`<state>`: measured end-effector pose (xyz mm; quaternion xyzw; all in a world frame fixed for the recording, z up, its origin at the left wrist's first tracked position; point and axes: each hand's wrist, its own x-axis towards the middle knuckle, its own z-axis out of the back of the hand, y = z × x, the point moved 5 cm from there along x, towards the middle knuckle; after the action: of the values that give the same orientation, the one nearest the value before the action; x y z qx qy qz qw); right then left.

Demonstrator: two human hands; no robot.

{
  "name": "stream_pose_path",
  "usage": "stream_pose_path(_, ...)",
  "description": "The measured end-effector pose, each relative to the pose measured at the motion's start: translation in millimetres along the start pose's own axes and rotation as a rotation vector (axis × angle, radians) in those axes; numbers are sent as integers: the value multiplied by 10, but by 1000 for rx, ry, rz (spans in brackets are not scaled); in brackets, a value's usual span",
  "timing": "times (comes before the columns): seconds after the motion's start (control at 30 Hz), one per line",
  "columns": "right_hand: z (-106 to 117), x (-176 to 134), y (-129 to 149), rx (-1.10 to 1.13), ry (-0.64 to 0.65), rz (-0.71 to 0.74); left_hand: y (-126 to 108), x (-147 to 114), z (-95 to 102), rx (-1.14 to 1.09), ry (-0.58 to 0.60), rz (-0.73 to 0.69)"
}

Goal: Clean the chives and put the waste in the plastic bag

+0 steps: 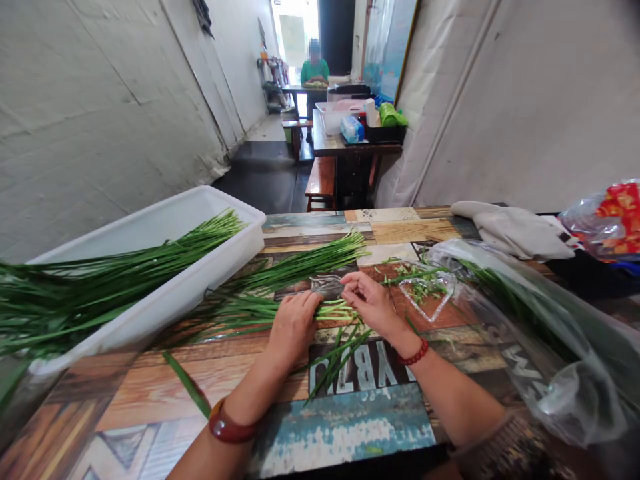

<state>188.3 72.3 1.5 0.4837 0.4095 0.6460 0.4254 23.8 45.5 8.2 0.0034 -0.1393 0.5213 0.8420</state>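
Note:
My left hand (296, 325) is closed over a small bunch of garlic chives (245, 310), their pale stem ends pointing right. Just beyond those ends is my right hand (373, 303), its thumb and fingers curled together; whatever they may pinch is too small to make out. Several loose green blades (337, 363) lie on the patterned wood-look table (345, 423) under my wrists. Another bunch of chives (315, 261) rests a little farther back. Right of my right hand, scraps of trimmings (425, 287) are scattered by a clear plastic edge.
A white bin (220, 263) full of long chives stands at the left. On the right lies a clear plastic bag (575, 400) with greens inside, a pale cloth (520, 230) behind it. Farther off are a table with boxes (325, 143), a bench (321, 177) and a seated person (315, 72).

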Motion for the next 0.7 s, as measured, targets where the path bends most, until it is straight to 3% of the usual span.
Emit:
stream_pose_path(0.1, -69, -29, 40, -29, 0, 21, -54, -3, -34, -66, 64, -48)
stream_pose_path(0.2, 52, -5, -44, -24, -83, -61, -36, -7, -49, -162, 88, -14)
stream_pose_path(0.27, 212, 33, -128, -65, -156, -90, 36, -9, -38, -279, 32, 67)
stream_pose_path(0.47, 472, 154, -261, -397, -165, 106, 234, -1, -49, -630, -140, 213)
stream_pose_path(0.7, 388, 435, -362, -776, 7, 153, 267, 19, -93, -735, -175, 229)
